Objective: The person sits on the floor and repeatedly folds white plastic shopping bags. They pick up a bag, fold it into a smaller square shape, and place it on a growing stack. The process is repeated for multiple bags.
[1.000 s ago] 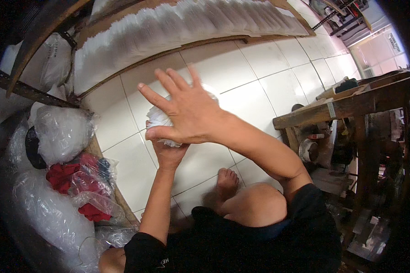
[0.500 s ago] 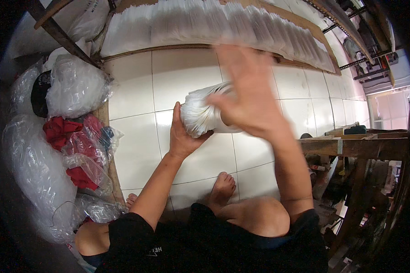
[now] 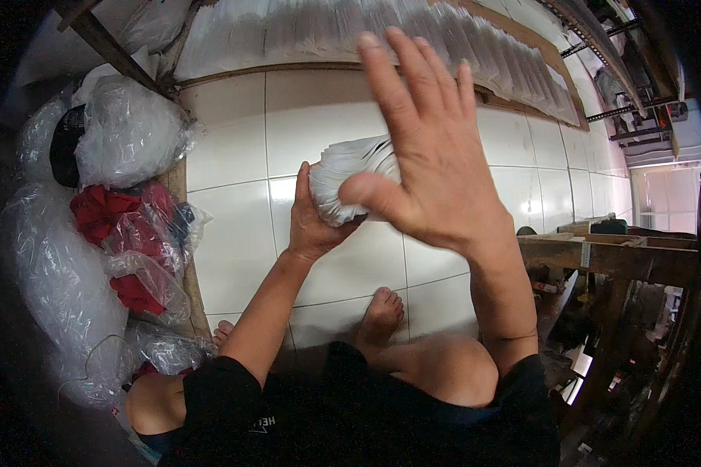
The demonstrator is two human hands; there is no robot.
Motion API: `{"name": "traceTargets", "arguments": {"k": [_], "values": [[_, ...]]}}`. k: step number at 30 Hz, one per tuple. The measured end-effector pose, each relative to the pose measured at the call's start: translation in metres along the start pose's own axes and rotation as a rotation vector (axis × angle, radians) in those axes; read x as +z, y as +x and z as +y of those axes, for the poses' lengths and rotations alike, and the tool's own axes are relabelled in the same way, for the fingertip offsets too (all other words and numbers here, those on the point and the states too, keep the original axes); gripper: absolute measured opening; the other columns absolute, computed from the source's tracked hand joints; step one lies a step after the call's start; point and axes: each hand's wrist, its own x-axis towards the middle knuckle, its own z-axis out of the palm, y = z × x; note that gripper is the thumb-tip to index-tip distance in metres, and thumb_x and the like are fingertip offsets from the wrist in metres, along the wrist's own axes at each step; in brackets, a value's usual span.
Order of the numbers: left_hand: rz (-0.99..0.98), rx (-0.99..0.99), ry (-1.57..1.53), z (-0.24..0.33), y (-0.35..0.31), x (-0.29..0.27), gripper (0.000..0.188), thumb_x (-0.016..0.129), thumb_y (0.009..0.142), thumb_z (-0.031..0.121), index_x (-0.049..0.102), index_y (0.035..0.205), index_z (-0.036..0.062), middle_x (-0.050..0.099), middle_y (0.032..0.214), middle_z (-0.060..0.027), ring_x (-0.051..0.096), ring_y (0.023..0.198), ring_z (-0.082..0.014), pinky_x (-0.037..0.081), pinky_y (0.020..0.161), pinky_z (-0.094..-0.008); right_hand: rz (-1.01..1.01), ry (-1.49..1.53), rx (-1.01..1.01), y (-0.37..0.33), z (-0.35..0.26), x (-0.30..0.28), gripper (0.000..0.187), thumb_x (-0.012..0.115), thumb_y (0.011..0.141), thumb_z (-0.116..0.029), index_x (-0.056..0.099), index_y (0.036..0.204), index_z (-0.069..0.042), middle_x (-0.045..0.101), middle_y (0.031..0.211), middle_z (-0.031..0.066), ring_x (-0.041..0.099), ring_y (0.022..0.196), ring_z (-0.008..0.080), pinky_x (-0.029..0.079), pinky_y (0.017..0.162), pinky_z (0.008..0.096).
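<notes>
A thick bundle of thin white sheets (image 3: 339, 167), bent over and fanned at its edges, rests in my left hand (image 3: 313, 218). The thumb lies along its left side and the fingers curl beneath it. My right hand (image 3: 436, 148) is raised over the bundle's right part, palm down, with its fingers stretched out and spread. Its thumb points left across the front of the bundle, and I cannot tell whether it touches. The right hand hides the bundle's right end. Whether the sheets are paper or plastic cannot be told.
Along the far side, a long row of similar white sheets (image 3: 319, 35) stands on a brown board (image 3: 288, 68). Clear plastic bags (image 3: 125, 140) and red cloth (image 3: 105, 218) lie at left. A wooden frame (image 3: 631, 257) stands at right. White tiles (image 3: 234, 233) cover the floor.
My right hand was blurred by motion and is now sharper, reaching a little higher with its fingers spread. The left hand still holds the bundle in nearly the same place.
</notes>
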Motion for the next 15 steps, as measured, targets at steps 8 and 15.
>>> {"name": "traceTargets", "arguments": {"k": [8, 15], "values": [[0.031, 0.064, -0.100, 0.005, 0.010, -0.003, 0.125, 0.092, 0.063, 0.022, 0.004, 0.152, 0.0093, 0.050, 0.133, -0.0223, 0.059, 0.114, -0.0369, 0.051, 0.095, -0.0450, -0.011, -0.010, 0.096, -0.001, 0.025, -0.020, 0.099, 0.062, 0.079, -0.067, 0.027, 0.154, -0.011, 0.030, 0.151, 0.0296, 0.027, 0.140, 0.0484, 0.014, 0.112, 0.0666], [-0.014, 0.006, -0.079, 0.001, 0.014, 0.007, 0.125, 0.094, 0.057, 0.025, 0.013, 0.150, 0.0061, 0.052, 0.130, -0.0219, 0.058, 0.114, -0.0396, 0.049, 0.096, -0.0472, -0.016, 0.069, 0.070, 0.014, 0.019, -0.020, 0.100, 0.056, 0.081, -0.072, 0.026, 0.154, -0.010, 0.031, 0.150, 0.0309, 0.027, 0.141, 0.0480, 0.009, 0.113, 0.0660]]}}
